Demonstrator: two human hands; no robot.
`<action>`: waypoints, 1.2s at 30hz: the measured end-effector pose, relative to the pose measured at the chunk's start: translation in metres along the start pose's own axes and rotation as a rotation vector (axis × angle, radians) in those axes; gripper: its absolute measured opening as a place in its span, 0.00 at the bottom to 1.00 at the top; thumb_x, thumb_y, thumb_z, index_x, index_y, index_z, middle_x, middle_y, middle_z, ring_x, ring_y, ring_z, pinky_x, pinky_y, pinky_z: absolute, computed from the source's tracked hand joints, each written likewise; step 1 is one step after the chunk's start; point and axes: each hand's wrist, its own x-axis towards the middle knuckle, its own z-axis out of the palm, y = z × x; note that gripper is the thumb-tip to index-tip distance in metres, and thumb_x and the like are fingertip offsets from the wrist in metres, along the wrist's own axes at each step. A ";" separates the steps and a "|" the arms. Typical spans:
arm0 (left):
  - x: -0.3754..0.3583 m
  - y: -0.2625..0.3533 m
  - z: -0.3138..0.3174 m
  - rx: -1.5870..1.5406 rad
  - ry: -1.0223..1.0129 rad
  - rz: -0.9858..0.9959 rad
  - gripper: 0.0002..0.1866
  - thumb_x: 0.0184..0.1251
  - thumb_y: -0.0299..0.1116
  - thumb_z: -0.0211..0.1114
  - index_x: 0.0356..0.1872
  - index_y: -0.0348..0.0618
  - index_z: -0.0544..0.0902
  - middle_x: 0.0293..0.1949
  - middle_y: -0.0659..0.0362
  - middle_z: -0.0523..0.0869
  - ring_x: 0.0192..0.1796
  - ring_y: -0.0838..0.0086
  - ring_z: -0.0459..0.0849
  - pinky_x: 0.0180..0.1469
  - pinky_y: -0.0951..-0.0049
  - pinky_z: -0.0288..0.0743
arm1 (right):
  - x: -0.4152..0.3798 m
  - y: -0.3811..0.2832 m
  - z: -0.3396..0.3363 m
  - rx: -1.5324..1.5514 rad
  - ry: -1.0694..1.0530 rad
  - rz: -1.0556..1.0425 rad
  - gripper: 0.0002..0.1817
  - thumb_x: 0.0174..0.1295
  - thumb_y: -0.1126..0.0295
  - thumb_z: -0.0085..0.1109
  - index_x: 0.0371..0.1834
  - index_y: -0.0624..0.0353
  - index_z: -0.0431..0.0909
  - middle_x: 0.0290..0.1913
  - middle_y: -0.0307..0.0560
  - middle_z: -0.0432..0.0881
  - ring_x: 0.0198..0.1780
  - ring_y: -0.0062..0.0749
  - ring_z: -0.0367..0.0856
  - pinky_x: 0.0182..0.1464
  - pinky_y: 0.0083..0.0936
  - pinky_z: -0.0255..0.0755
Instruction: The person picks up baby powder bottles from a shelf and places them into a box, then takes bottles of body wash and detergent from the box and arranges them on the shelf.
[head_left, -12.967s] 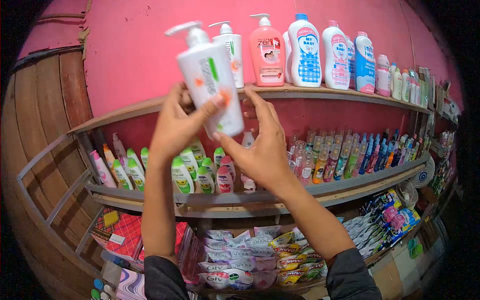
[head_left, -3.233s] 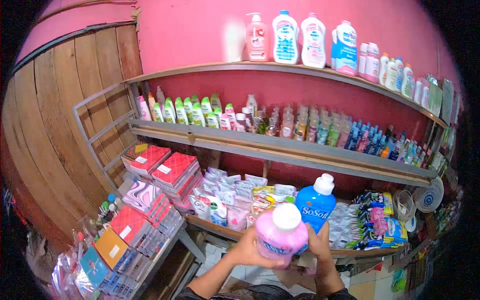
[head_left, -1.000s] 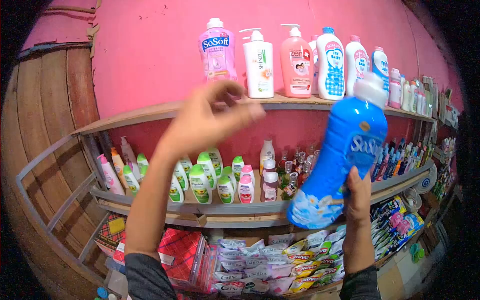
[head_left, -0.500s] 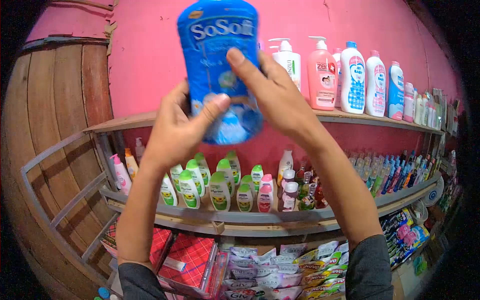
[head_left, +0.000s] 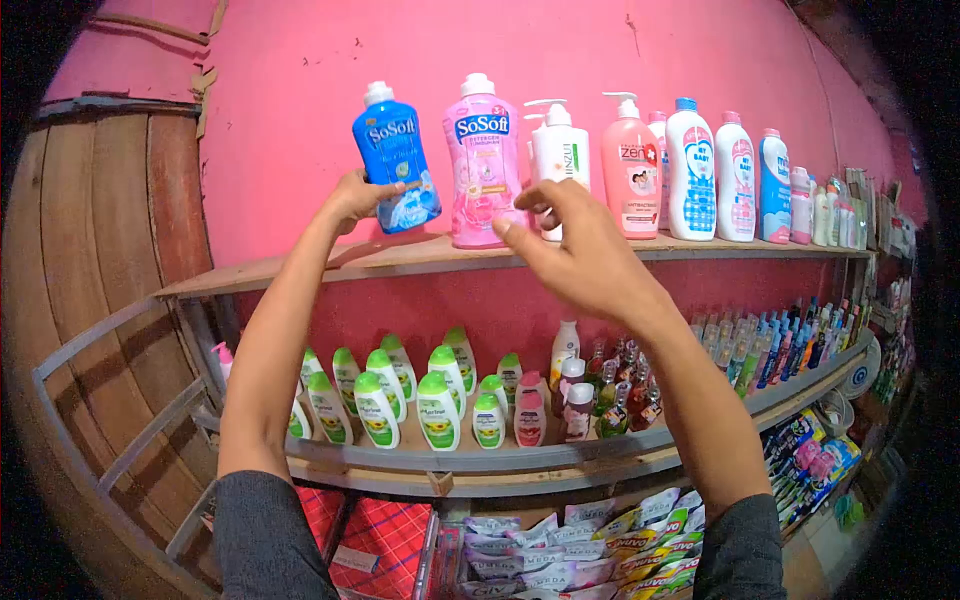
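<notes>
The blue SoSoft detergent bottle (head_left: 385, 140) with a white cap leans a little to the left over the top wooden shelf (head_left: 330, 262). My left hand (head_left: 357, 198) grips its lower part from the left side. Just to the right stands an upright pink SoSoft bottle (head_left: 482, 165). My right hand (head_left: 580, 240) holds nothing; its fingers are apart and curved, with the thumb overlapping the pink bottle's lower right edge in this view. Behind those fingers, a white pump bottle (head_left: 562, 150) is partly hidden.
A pink Zen pump bottle (head_left: 634, 165) and several My Baby bottles (head_left: 692, 170) line the top shelf's right. Below stand green-capped bottles (head_left: 437, 412) and perfume bottles (head_left: 770, 350). Lower down are red plaid boxes (head_left: 385, 535) and soap packs (head_left: 560, 550). A wooden door (head_left: 90, 250) is at left.
The blue bottle has gone from both hands, held up close, to the top shelf in my left hand. My right hand has let go. The pink SoSoft bottle now shows.
</notes>
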 end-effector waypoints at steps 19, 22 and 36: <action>0.052 -0.007 0.044 -0.097 -0.386 -0.074 0.23 0.59 0.35 0.75 0.54 0.40 0.80 0.50 0.57 0.85 0.50 0.69 0.83 0.51 0.63 0.79 | -0.019 0.017 0.020 -0.281 -0.079 -0.101 0.24 0.54 0.57 0.68 0.41 0.69 0.77 0.42 0.64 0.77 0.48 0.56 0.77 0.52 0.46 0.70; 0.053 -0.013 0.041 -0.109 -0.428 -0.109 0.22 0.60 0.34 0.74 0.54 0.40 0.79 0.49 0.57 0.85 0.50 0.71 0.83 0.52 0.65 0.80 | -0.019 0.018 0.024 -0.269 -0.089 -0.105 0.24 0.54 0.56 0.68 0.41 0.69 0.77 0.42 0.64 0.77 0.49 0.56 0.76 0.52 0.46 0.70; 0.053 -0.014 0.040 0.025 -0.485 -0.221 0.20 0.65 0.27 0.68 0.55 0.32 0.76 0.48 0.54 0.83 0.45 0.68 0.86 0.53 0.63 0.83 | -0.024 0.014 0.035 -0.398 -0.221 0.013 0.28 0.61 0.50 0.62 0.53 0.65 0.78 0.51 0.65 0.78 0.58 0.54 0.73 0.62 0.46 0.62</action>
